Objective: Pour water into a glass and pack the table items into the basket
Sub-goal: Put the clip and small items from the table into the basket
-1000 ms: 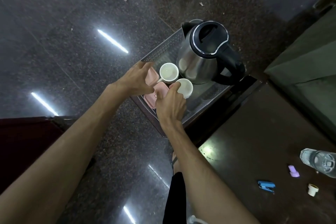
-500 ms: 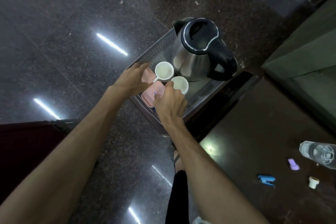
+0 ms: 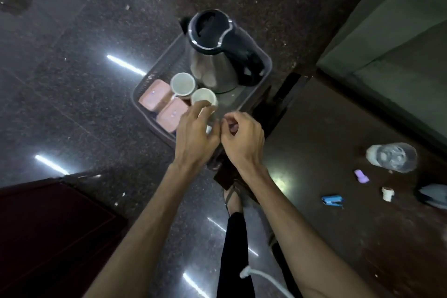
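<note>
A grey mesh basket [image 3: 154,75] holds a steel kettle [image 3: 215,68] with a black lid, two white cups and two pink boxes. The far cup [image 3: 182,83] stands by the kettle. The near cup [image 3: 203,97] stands just in front of it. One pink box [image 3: 154,95] lies at the basket's left end and the other pink box [image 3: 171,113] beside it. My left hand [image 3: 196,133] reaches over the basket's near rim, its fingers lying against the near cup's side. My right hand [image 3: 242,135] hovers next to it, loosely curled and holding nothing.
A dark brown table [image 3: 326,133] to the right carries a clear water bottle [image 3: 391,157], a small purple item [image 3: 361,176], a blue stapler [image 3: 332,201] and a white cap [image 3: 387,193]. A green sofa [image 3: 399,43] is at the upper right. My sandalled foot [image 3: 233,198] is on the polished floor.
My left hand left the far pink box and came to the near cup. My right hand let go of the cup and pulled back to the right. Both pink boxes now lie uncovered.
</note>
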`<state>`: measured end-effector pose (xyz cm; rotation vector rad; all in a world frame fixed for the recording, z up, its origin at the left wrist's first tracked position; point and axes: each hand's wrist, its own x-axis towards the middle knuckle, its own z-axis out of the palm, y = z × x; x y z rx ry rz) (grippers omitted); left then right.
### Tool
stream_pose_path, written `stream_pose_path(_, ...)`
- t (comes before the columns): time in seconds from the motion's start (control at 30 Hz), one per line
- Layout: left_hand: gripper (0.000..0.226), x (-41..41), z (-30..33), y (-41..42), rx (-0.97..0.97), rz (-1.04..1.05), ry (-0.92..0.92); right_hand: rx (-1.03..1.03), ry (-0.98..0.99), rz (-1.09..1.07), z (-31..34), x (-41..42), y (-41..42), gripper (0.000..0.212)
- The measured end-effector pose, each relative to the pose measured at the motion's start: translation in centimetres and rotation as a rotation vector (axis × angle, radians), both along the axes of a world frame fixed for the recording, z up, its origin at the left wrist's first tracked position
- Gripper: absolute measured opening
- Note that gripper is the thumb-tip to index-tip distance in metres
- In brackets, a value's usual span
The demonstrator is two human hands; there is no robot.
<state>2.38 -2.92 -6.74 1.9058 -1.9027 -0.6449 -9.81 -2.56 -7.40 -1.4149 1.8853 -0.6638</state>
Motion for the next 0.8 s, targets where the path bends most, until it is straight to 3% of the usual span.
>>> stream_pose_path(0.23, 0.029, -12.7, -1.5, 4.7, 0.092, -0.105, 0.062, 0.065, 0.056, -0.134, -0.5, -12.3, 6.3, 0.016)
stream_pose_path(0.5, 0.034, -28.4, -3.1, 11.8, 0.240, -0.363, 0.043, 0.215, 0.112, -0.412, -1.4, -27.2, 16.3, 0.017)
stream_pose_path(0.8, 0.040, -37.3, -8.4, 17.4, 0.422, -0.460, -0.174, 0.416, 0.179, -0.603, -5.3, -40.8, 23.0, 0.025)
